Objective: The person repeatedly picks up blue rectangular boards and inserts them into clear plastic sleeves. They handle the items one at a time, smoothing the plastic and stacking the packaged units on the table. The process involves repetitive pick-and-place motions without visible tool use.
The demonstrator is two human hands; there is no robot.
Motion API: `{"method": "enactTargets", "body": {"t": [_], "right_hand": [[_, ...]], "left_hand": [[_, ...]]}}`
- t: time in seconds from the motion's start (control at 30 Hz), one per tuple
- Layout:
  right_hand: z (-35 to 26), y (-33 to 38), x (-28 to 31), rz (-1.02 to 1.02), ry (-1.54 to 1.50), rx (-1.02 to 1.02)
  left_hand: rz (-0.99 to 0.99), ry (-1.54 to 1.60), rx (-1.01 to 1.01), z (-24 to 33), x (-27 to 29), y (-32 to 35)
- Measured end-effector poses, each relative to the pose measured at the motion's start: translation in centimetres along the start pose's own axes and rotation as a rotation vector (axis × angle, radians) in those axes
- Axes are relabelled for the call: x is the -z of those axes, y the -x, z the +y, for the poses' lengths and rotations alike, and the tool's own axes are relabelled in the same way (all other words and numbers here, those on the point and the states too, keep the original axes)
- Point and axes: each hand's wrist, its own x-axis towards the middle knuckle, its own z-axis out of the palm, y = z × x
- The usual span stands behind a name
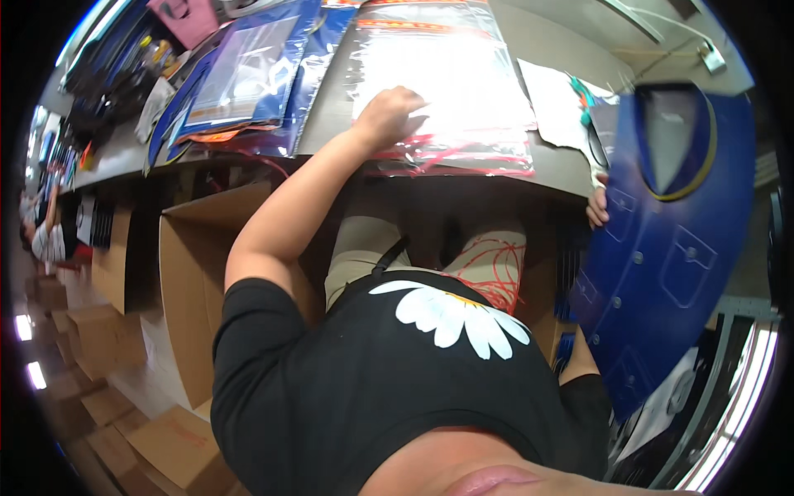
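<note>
My left hand [389, 117] lies on a stack of clear plastic bags [447, 74] with red-printed edges on the table. Its fingers are curled together at the top bag; glare washes out the plastic around them. At the right, my right hand [597, 207] grips the left edge of a large blue vest-shaped panel [662, 240]. This panel has a yellow-trimmed neck opening, pocket outlines and buttons, and is held upright beside the table. Most of my right forearm is hidden behind it.
Bagged blue panels [248, 78] lie on the table at the left. Green-handled scissors [585, 103] rest on white paper [554, 103] at the right. An open cardboard box [190, 289] stands below the table, and red strings [492, 277] hang over my lap.
</note>
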Motion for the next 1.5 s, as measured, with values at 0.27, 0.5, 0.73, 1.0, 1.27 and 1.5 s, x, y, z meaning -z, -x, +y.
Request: {"method": "enactTargets", "body": {"t": [0.27,0.5,0.73,1.0,1.27,1.5], "right_hand": [[4.4,0.9,-4.2,-0.197,0.370,-0.430],[7.5,0.0,-3.8,-0.210,0.366,-0.525],[8.2,0.0,-3.5,-0.209,0.410,-0.489],[8.2,1.6,-6.0,-0.384,0.539,-0.451],[9.1,0.8,-5.6,-0.398,0.740,-0.455],[8.5,0.3,-5.2,-0.385,0.737,-0.502]], "left_hand": [[-0.003,-0.295,0.109,-0.8,-2.5,-0.9],[0.037,-0.296,0.015,3.0,-1.4,-2.8],[0.048,-0.046,0.053,0.5,0.8,-4.1],[0.085,-0.070,-0.017,3.6,-1.5,-0.1],[0.070,0.058,0.024,4.3,-1.0,4.6],[0.018,0.292,0.150,2.1,-0.8,0.4]]}}
